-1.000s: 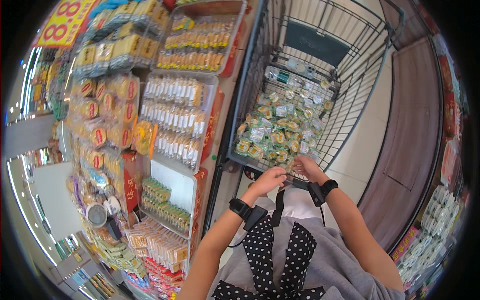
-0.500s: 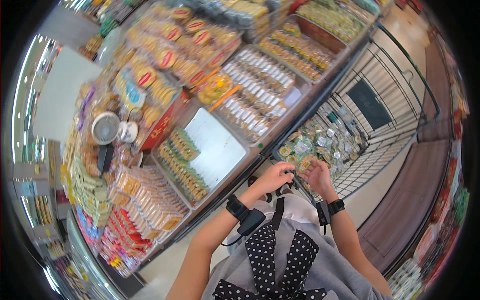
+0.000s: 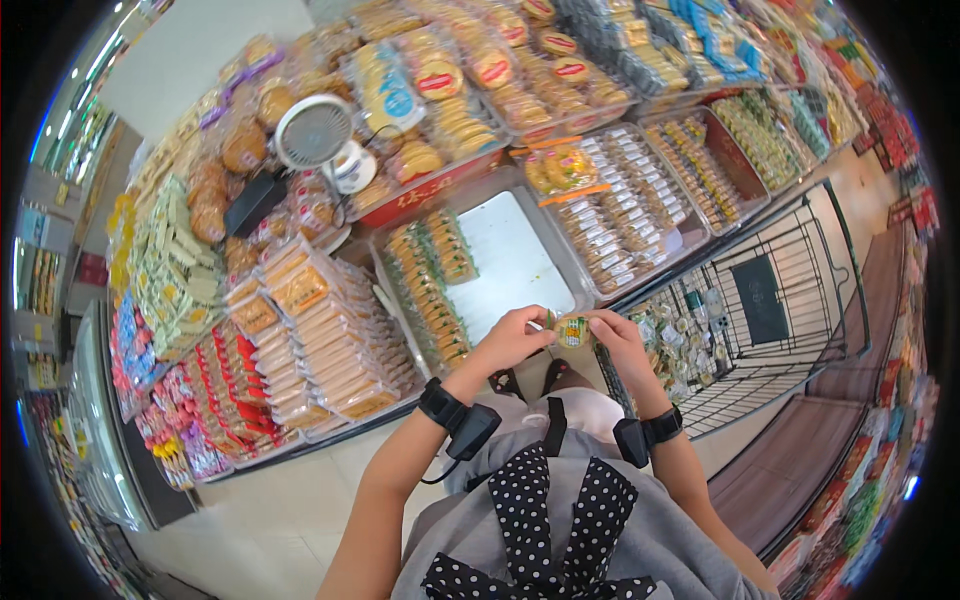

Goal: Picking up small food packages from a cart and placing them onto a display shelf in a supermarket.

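A small round wrapped pastry (image 3: 572, 332) in clear and green packaging is stretched between my two hands, in front of the display. My left hand (image 3: 515, 338) pinches its left edge, and my right hand (image 3: 618, 340) grips the right edge. Just beyond my left hand is a tray (image 3: 545, 268) with a bare white bottom. Rows of similar wrapped pastries (image 3: 428, 280) line that tray's left side. To my right stands a wire shopping cart (image 3: 790, 300) holding a heap of small wrapped packets (image 3: 680, 335).
Stacked packaged crackers (image 3: 330, 330) rise left of the tray. A small fan (image 3: 315, 132) stands among bagged breads. Another tray of wrapped snacks (image 3: 630, 215) lies beyond, with an orange-edged packet (image 3: 562, 170) on it. A brown ledge (image 3: 790, 470) runs along the right.
My view has turned toward the display. My left hand has let go of the cart's handle. Both hands now hold a round wrapped pastry near the tray.
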`<state>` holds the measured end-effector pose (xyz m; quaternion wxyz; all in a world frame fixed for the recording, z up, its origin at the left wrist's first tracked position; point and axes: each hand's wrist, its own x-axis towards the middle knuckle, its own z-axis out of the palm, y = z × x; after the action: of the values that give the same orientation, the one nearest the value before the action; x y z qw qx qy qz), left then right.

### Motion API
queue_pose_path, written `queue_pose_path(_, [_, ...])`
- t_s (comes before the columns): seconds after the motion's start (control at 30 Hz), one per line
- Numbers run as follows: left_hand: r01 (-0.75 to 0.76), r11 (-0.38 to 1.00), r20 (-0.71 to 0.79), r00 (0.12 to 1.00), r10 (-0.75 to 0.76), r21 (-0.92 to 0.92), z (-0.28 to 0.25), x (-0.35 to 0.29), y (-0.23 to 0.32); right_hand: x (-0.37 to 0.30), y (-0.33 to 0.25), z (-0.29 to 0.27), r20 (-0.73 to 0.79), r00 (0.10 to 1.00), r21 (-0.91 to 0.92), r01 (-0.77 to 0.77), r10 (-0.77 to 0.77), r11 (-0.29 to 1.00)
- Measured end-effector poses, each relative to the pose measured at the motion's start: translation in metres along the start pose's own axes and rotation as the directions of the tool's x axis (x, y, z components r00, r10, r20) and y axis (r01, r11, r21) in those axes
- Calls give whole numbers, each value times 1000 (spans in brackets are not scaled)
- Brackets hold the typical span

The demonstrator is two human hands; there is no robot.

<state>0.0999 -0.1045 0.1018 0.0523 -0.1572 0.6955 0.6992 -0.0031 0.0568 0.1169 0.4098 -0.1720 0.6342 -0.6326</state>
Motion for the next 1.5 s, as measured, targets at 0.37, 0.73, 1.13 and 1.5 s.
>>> queue_pose_path(0.37, [-39,973,-238,971,-16,-228,-33,-53,-23,34,-5,36,269,961,-185,-18,68,983])
queue_pose_path(0.73, [-103,983,-445,895,26,-150,-60,-37,-27,95,-12,43,486,864,-265,1,133,964])
queue_pose_path(1.13, [201,738,-530,813,241,644,-90,-5,-25,188,66,53,549,830,-560,279,97,780])
queue_pose_path(1.5, [301,514,-501,809,309,803,-106,13,-52,212,87,81,447,865,-559,73,226,826])
